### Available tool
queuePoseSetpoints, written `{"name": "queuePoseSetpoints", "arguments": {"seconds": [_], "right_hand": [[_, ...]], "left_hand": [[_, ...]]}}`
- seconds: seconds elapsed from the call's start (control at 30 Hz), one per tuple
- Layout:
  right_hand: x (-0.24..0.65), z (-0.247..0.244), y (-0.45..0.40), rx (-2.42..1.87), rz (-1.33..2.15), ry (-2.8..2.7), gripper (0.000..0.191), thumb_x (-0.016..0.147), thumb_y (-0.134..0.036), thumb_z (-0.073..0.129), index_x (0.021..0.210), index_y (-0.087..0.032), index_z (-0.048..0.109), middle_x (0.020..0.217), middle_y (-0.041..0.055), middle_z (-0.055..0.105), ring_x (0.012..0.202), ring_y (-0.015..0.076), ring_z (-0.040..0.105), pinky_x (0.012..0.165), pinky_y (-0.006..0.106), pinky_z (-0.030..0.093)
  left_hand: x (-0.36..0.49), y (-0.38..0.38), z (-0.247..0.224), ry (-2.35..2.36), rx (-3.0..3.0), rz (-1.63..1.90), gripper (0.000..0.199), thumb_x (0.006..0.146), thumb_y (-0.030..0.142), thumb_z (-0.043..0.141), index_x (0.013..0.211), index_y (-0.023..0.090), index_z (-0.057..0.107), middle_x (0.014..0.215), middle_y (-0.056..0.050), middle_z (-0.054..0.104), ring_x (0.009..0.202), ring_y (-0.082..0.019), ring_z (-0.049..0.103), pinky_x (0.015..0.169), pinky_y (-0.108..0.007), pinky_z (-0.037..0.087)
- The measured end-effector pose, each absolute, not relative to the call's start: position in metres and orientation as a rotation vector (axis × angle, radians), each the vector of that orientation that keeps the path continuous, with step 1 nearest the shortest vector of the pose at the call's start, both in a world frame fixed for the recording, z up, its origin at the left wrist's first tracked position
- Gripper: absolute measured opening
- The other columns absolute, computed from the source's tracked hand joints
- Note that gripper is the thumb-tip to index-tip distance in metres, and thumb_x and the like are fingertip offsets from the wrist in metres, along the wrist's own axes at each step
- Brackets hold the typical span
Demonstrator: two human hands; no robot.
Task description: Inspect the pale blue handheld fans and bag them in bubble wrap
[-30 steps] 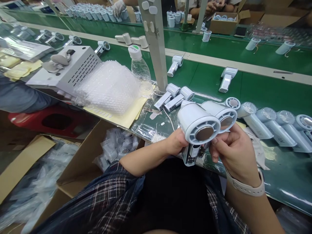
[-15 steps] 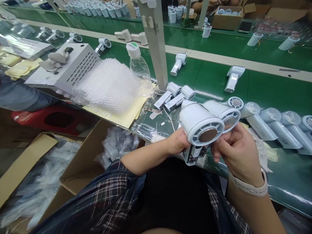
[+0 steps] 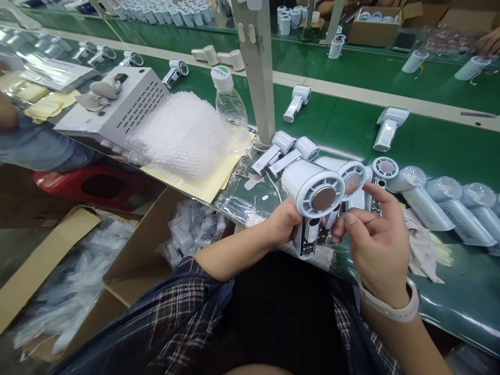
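My left hand [image 3: 284,223] is wrapped round the handle of a pale blue handheld fan [image 3: 310,190], whose round grille faces me and whose handle shows bare circuitry. Just behind it, a second fan [image 3: 351,179] stands upright, its handle partly hidden; what supports it I cannot tell. My right hand [image 3: 377,239] is beside this second fan, fingers apart and curved, holding nothing visible. Farther right is another fan [image 3: 385,167] with an exposed circuit handle. Two fans [image 3: 287,161] lie on the bench behind my left hand.
Wrapped fans [image 3: 449,208] line the right side beside a cloth [image 3: 422,250]. Bubble wrap [image 3: 182,135], a plastic bottle [image 3: 232,109], a metal post [image 3: 258,78] and a grey box [image 3: 121,104] stand left. Cardboard boxes [image 3: 136,250] sit below. A person's arm [image 3: 8,112] shows far left.
My right hand has come off the fans and its fingers have spread. The front fan is more upright in my left hand, showing more of its circuitry. The view has shifted slightly.
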State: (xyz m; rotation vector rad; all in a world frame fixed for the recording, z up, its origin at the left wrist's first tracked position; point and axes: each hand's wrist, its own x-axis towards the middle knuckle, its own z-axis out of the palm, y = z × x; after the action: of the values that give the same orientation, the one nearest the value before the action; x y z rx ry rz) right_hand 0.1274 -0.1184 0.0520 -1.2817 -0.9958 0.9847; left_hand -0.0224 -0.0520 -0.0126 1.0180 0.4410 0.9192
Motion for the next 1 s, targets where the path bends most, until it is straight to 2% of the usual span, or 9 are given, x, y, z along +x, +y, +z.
{"name": "queuePoseSetpoints", "arguments": {"seconds": [0.1, 0.17, 0.27, 0.4, 0.47, 0.63, 0.73, 0.87, 1.0], "right_hand": [[0.121, 0.051, -0.126, -1.441, 0.636, -1.160, 0.021, 0.091, -0.030, 0.081, 0.105, -0.025, 0.067, 0.076, -0.0002, 0.076, 0.064, 0.0173, 0.073, 0.061, 0.029, 0.061], [0.120, 0.052, -0.128, -1.512, 0.423, -1.316, 0.009, 0.093, -0.028, 0.079, 0.092, -0.023, 0.071, 0.078, 0.0007, 0.077, 0.065, 0.0159, 0.073, 0.062, 0.027, 0.059], [0.120, 0.053, -0.129, -1.518, 0.198, -1.451, 0.004, 0.095, -0.022, 0.077, 0.092, -0.023, 0.074, 0.075, -0.0021, 0.076, 0.060, 0.0129, 0.070, 0.062, 0.024, 0.057], [0.121, 0.053, -0.129, -1.524, 0.045, -1.532, 0.005, 0.095, -0.018, 0.078, 0.096, -0.021, 0.074, 0.077, -0.0036, 0.079, 0.062, 0.0111, 0.073, 0.063, 0.021, 0.056], [0.120, 0.052, -0.130, -1.533, -0.009, -1.560, 0.006, 0.094, -0.017, 0.077, 0.094, -0.021, 0.072, 0.076, -0.0040, 0.079, 0.062, 0.0112, 0.074, 0.062, 0.020, 0.055], [0.118, 0.045, -0.127, -1.542, -0.113, -1.582, 0.004, 0.094, -0.019, 0.071, 0.092, -0.021, 0.069, 0.071, -0.0040, 0.076, 0.058, 0.0129, 0.073, 0.054, 0.022, 0.047], [0.117, 0.040, -0.123, -1.524, -0.124, -1.563, 0.006, 0.092, -0.019, 0.071, 0.090, -0.023, 0.067, 0.067, -0.0055, 0.074, 0.053, 0.0130, 0.070, 0.053, 0.023, 0.046], [0.115, 0.036, -0.122, -1.508, -0.064, -1.495, 0.008, 0.091, -0.019, 0.072, 0.087, -0.024, 0.066, 0.064, -0.0067, 0.071, 0.051, 0.0122, 0.067, 0.053, 0.023, 0.048], [0.117, 0.032, -0.126, -1.540, 0.069, -1.397, 0.007, 0.092, -0.025, 0.074, 0.087, -0.023, 0.069, 0.066, -0.0049, 0.072, 0.053, 0.0131, 0.068, 0.052, 0.023, 0.049]], "left_hand": [[-0.021, -0.051, -0.019, 0.463, 1.008, 0.950, 0.096, 0.052, 0.114, 0.060, 0.069, 0.019, 0.063, 0.066, -0.005, 0.062, 0.072, -0.023, 0.065, 0.071, -0.036, 0.059], [-0.022, -0.051, -0.020, 0.480, 1.027, 0.967, 0.090, 0.051, 0.109, 0.069, 0.067, 0.020, 0.064, 0.062, -0.003, 0.059, 0.074, -0.024, 0.067, 0.075, -0.037, 0.060], [-0.026, -0.053, -0.012, 0.503, 1.067, 0.945, 0.086, 0.052, 0.104, 0.076, 0.066, 0.019, 0.066, 0.065, -0.005, 0.064, 0.080, -0.028, 0.071, 0.081, -0.040, 0.062], [-0.032, -0.052, 0.003, 0.377, 1.128, 0.858, 0.090, 0.056, 0.101, 0.080, 0.084, 0.016, 0.078, 0.090, -0.012, 0.077, 0.108, -0.037, 0.076, 0.109, -0.050, 0.059], [-0.033, -0.050, 0.004, 0.309, 1.142, 0.798, 0.094, 0.053, 0.100, 0.082, 0.090, 0.014, 0.079, 0.097, -0.015, 0.079, 0.120, -0.041, 0.074, 0.116, -0.053, 0.054], [-0.032, -0.049, -0.002, 0.314, 1.082, 0.773, 0.099, 0.042, 0.097, 0.089, 0.093, 0.013, 0.081, 0.095, -0.016, 0.079, 0.119, -0.043, 0.074, 0.112, -0.053, 0.057], [-0.032, -0.053, 0.002, 0.384, 1.091, 0.823, 0.096, 0.047, 0.101, 0.084, 0.088, 0.014, 0.079, 0.092, -0.013, 0.078, 0.109, -0.036, 0.076, 0.108, -0.048, 0.058], [-0.033, -0.054, 0.005, 0.411, 1.169, 0.898, 0.095, 0.050, 0.109, 0.073, 0.068, 0.016, 0.072, 0.079, -0.011, 0.074, 0.094, -0.033, 0.077, 0.101, -0.044, 0.061], [-0.030, -0.053, -0.010, 0.410, 1.080, 0.952, 0.085, 0.054, 0.101, 0.080, 0.075, 0.018, 0.077, 0.074, -0.006, 0.072, 0.093, -0.030, 0.077, 0.091, -0.039, 0.064]]}}
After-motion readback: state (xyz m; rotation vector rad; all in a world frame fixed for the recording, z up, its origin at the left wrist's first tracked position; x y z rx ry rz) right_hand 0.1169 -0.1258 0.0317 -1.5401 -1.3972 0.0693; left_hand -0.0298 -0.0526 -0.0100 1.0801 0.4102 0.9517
